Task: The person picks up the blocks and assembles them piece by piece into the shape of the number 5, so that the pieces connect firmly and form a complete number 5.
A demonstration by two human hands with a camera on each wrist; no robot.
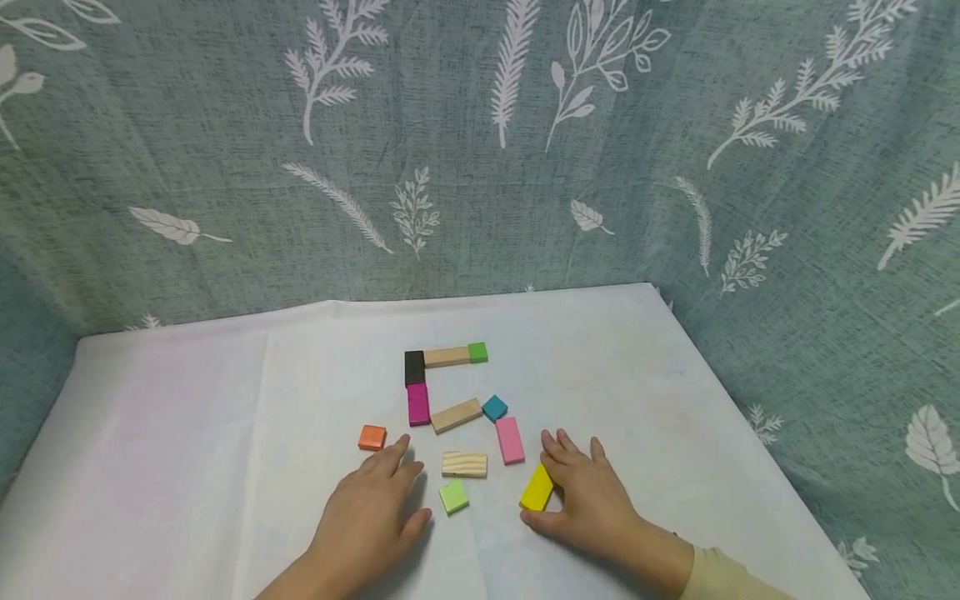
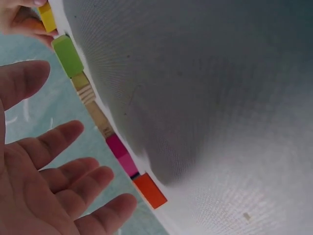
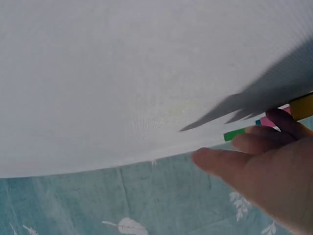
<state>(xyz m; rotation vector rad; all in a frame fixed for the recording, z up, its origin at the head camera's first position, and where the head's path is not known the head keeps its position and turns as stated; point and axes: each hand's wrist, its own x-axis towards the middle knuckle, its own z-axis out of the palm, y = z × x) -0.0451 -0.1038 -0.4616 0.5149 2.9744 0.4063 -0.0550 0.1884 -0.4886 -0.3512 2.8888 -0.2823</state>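
Note:
A yellow block (image 1: pixel 537 488) lies on the cloth at the right of the group, and my right hand (image 1: pixel 592 498) pinches it, thumb at the near end and fingers at the far end. In the right wrist view only part of that yellow block (image 3: pixel 301 106) shows beside the fingers. My left hand (image 1: pixel 371 512) hovers with fingers spread, holding nothing. Its nearest blocks are an orange one (image 1: pixel 372 437) beyond the fingertips and a light green one (image 1: pixel 453 497) to the right of the thumb. Between the hands lies a striped wooden block (image 1: pixel 464 464), with a pink block (image 1: pixel 511 440) near the right fingertips.
Farther back, a black block (image 1: pixel 414 368), a magenta block (image 1: pixel 417 404), a plain wooden block (image 1: pixel 447 357) and a green block (image 1: pixel 477 352) form a bent line. Another wooden block (image 1: pixel 457 415) and a blue block (image 1: pixel 495 407) lie nearer. A leaf-patterned curtain (image 1: pixel 465 183) borders the white-covered table (image 1: pixel 172 433).

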